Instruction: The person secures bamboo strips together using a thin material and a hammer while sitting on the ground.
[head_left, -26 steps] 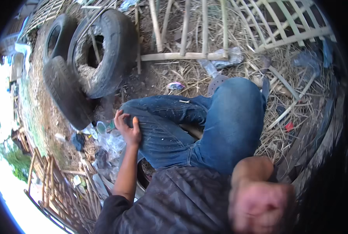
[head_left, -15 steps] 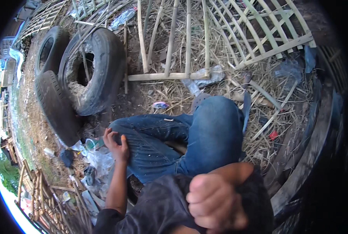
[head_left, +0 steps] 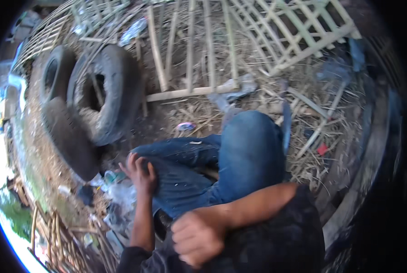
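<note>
From the head view, the left hand (head_left: 139, 172) rests spread, fingers loosely open, on the faded blue denim knee (head_left: 176, 182), gripping nothing. The right hand (head_left: 198, 236) curls into a blurred fist, seemingly empty. Worn rubber tyres (head_left: 107, 91) lean beside a bamboo lattice (head_left: 203, 54) over dry straw.

One head-worn fisheye view looks steeply down, close over the lap (head_left: 240, 159), rim bending the ground.

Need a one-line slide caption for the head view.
Seated person in jeans, left hand on knee, right fist at chest, tyres nearby.
</note>
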